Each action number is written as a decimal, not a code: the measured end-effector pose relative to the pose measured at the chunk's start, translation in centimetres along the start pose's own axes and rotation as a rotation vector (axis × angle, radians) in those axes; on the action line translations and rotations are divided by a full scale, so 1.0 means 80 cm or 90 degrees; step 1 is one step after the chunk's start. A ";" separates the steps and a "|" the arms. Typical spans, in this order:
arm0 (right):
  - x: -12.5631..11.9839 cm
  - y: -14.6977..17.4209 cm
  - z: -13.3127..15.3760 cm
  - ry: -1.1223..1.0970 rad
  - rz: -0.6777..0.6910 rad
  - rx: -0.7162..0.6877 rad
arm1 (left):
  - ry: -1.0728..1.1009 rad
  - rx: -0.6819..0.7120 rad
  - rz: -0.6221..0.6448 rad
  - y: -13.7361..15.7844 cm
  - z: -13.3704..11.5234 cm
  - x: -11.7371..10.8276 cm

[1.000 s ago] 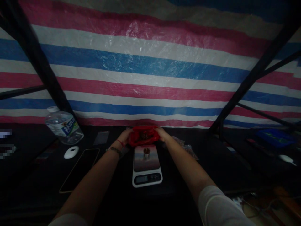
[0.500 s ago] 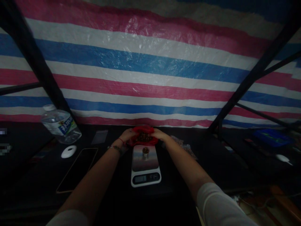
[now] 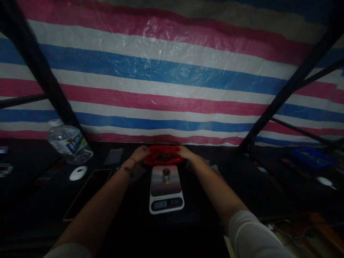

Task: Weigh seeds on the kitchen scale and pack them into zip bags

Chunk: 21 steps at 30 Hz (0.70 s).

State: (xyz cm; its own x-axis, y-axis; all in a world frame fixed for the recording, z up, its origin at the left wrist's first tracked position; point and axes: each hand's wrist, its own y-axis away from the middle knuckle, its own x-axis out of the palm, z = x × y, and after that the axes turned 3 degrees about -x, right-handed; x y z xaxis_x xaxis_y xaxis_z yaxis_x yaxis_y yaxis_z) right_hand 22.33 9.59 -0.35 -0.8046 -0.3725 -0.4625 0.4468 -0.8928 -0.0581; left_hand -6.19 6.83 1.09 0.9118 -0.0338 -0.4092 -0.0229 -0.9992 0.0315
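A red plastic bag (image 3: 154, 152) lies spread behind the scale, with small dark brown pieces (image 3: 164, 157) heaped in its middle; their kind is too dim to name. My left hand (image 3: 142, 152) is closed on the bag's left edge, and my right hand (image 3: 184, 152) grips its right edge. Nearer to me stands a white kitchen scale (image 3: 166, 193) with a shiny plate and a display at the front. On the plate sits a small metal cup (image 3: 166, 174) holding brown contents. Beaded and red bracelets circle my left wrist.
On the left are a large water bottle (image 3: 71, 141), a white mouse (image 3: 78, 173), a dark phone (image 3: 88, 193) and a flat clear bag (image 3: 114, 156). Clear bags (image 3: 214, 168) lie beside my right forearm. Farther right is a blue tray (image 3: 313, 157). Striped sheeting (image 3: 172, 82) hangs behind.
My hands have moved apart, the left one leftward and the right one slightly rightward. The red bag is pulled wider and flatter, and its brown pieces are more spread out.
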 end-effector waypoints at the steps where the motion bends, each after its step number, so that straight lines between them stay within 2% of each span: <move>1: -0.004 0.005 0.003 0.022 0.014 -0.011 | -0.045 -0.001 0.007 0.001 0.001 -0.007; 3: -0.011 0.017 0.012 0.073 -0.029 -0.038 | -0.162 0.011 -0.007 0.009 -0.003 -0.021; 6: -0.014 0.035 0.033 0.197 -0.270 -0.089 | -0.282 0.073 -0.150 0.032 -0.022 -0.031; 7: -0.012 0.040 0.041 0.238 -0.324 -0.119 | -0.301 0.103 -0.193 0.040 -0.031 -0.031; 8: -0.008 0.043 0.049 0.273 -0.331 -0.156 | -0.314 0.151 -0.197 0.048 -0.040 -0.027; 9: -0.002 0.046 0.057 0.304 -0.292 -0.190 | -0.319 0.205 -0.162 0.055 -0.048 -0.022; 11: 0.013 0.050 0.069 0.372 -0.135 -0.221 | -0.355 0.277 -0.020 0.061 -0.058 -0.007; 13: 0.030 0.051 0.077 0.471 -0.017 -0.183 | -0.441 0.279 0.095 0.059 -0.059 0.009; 15: 0.041 0.051 0.081 0.571 0.029 -0.110 | -0.537 0.218 0.140 0.052 -0.053 0.022; 18: 0.045 0.052 0.083 0.650 0.056 -0.009 | -0.572 0.162 0.173 0.041 -0.042 0.030; 21: 0.038 0.054 0.087 0.649 0.083 0.018 | -0.559 0.150 0.191 0.039 -0.039 0.026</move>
State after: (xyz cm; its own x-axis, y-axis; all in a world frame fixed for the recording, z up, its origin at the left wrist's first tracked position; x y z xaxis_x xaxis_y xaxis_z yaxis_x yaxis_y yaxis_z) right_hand 19.10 2.87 4.13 -0.0295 -0.0856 -0.9959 0.4872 -0.8712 0.0604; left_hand -3.09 3.73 3.23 0.2236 -0.1955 -0.9549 -0.3739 -0.9219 0.1012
